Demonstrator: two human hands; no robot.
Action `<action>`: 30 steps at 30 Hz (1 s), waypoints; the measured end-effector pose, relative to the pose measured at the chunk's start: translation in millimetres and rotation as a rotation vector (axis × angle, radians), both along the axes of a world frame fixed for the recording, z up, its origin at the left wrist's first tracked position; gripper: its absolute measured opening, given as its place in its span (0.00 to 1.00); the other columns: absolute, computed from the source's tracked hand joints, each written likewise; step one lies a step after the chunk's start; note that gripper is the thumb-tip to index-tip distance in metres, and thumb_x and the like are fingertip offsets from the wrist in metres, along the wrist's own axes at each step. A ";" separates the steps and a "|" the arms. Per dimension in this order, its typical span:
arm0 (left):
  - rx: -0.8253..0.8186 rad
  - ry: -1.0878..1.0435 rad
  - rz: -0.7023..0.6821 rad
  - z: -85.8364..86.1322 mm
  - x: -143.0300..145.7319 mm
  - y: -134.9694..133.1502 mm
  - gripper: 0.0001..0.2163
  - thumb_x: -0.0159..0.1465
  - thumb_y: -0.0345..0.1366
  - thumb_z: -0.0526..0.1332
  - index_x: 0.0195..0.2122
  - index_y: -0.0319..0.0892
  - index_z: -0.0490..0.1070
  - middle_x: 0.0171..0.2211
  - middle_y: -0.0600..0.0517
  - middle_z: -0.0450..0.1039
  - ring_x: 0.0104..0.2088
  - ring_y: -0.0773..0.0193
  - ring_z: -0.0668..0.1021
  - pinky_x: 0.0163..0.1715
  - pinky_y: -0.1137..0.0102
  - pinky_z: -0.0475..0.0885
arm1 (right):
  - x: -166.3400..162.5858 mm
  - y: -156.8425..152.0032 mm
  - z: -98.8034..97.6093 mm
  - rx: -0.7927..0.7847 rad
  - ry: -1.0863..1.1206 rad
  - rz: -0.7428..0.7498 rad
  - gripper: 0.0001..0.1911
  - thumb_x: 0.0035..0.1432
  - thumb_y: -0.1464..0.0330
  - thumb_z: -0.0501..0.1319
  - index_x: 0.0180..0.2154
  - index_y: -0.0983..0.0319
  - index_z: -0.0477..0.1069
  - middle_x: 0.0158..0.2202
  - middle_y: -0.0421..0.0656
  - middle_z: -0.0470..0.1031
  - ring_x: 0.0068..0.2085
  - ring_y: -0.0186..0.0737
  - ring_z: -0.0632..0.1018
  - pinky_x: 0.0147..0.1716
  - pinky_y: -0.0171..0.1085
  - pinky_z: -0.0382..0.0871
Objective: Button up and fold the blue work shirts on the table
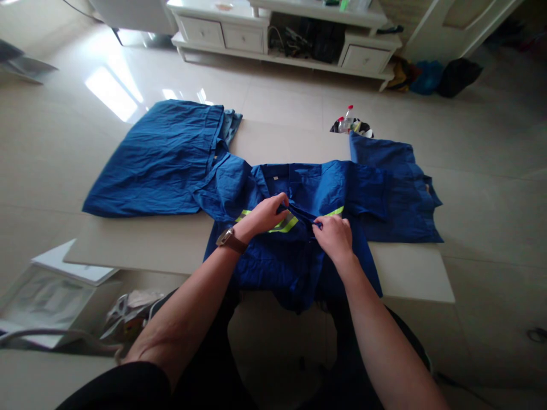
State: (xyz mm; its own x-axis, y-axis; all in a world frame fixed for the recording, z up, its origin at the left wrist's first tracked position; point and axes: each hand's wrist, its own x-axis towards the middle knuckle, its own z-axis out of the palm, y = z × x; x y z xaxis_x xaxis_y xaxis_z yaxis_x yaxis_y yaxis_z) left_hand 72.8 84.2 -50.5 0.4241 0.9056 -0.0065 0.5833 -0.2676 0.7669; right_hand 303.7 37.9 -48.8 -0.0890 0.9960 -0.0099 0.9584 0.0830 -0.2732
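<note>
A blue work jacket (273, 262) with yellow-and-grey reflective strips lies spread over the table, its collar on the far side and its hem hanging over the near edge. My left hand (267, 215), with a watch on the wrist, pinches the front opening near the chest strip. Lower and to the right, my right hand (335, 234) grips the edge of the same front placket between thumb and fingers. The stretch of placket between both hands is slightly lifted. My fingertips partly cover the cloth they hold.
A thick pile of folded blue garments (158, 165) sits on the table's left. More blue clothing (401, 193) lies at the right. The pale table (414, 273) shows its near edge. A white cabinet (243, 37) stands beyond; bottles (347, 121) are behind the table.
</note>
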 end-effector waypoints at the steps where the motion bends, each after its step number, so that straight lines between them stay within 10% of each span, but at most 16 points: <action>1: 0.008 -0.020 0.002 -0.9 1.1 -0.4 0.09 0.64 0.33 0.60 0.45 0.43 0.71 0.35 0.52 0.74 0.29 0.66 0.71 0.33 0.72 0.64 | 0.4 1.2 -0.3 0.003 0.018 -0.023 0.10 0.61 0.66 0.61 0.37 0.59 0.81 0.33 0.48 0.79 0.40 0.47 0.76 0.43 0.43 0.64; 9: -0.022 -0.180 0.164 -4.4 13.3 -3.0 0.05 0.61 0.29 0.64 0.38 0.41 0.71 0.38 0.52 0.70 0.31 0.69 0.72 0.34 0.72 0.68 | 0.4 9.7 2.7 -0.046 0.414 -0.234 0.11 0.56 0.61 0.61 0.33 0.60 0.79 0.23 0.41 0.74 0.27 0.40 0.73 0.32 0.38 0.62; 18: -0.016 -0.398 0.490 -10.2 28.7 -5.4 0.17 0.52 0.23 0.68 0.41 0.42 0.68 0.44 0.52 0.70 0.26 0.76 0.74 0.28 0.76 0.72 | -4.4 10.2 3.3 0.188 0.484 -0.142 0.10 0.58 0.62 0.58 0.31 0.60 0.74 0.31 0.45 0.77 0.36 0.43 0.75 0.41 0.41 0.68; 22: -0.042 -0.369 0.467 -13.1 31.0 -7.2 0.11 0.54 0.25 0.69 0.35 0.42 0.70 0.29 0.57 0.73 0.29 0.71 0.76 0.31 0.76 0.72 | -7.9 8.9 4.4 0.185 0.507 -0.164 0.10 0.59 0.62 0.57 0.32 0.60 0.74 0.31 0.45 0.77 0.36 0.44 0.76 0.43 0.42 0.69; 30: 0.097 -0.240 0.325 -8.7 32.4 -15.3 0.13 0.57 0.22 0.63 0.40 0.43 0.72 0.32 0.54 0.78 0.32 0.67 0.79 0.34 0.73 0.71 | -11.6 8.1 3.5 0.238 0.514 -0.135 0.09 0.60 0.63 0.58 0.33 0.60 0.74 0.33 0.46 0.78 0.37 0.45 0.76 0.43 0.43 0.69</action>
State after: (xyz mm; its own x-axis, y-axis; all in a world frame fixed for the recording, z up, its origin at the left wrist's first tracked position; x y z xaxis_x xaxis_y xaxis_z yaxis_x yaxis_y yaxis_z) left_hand 105.2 68.9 -59.1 0.0946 0.9842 0.1499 0.4570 -0.1767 0.8717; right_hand 292.1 46.0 -45.3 0.1049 0.9684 0.2263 0.7139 0.0851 -0.6951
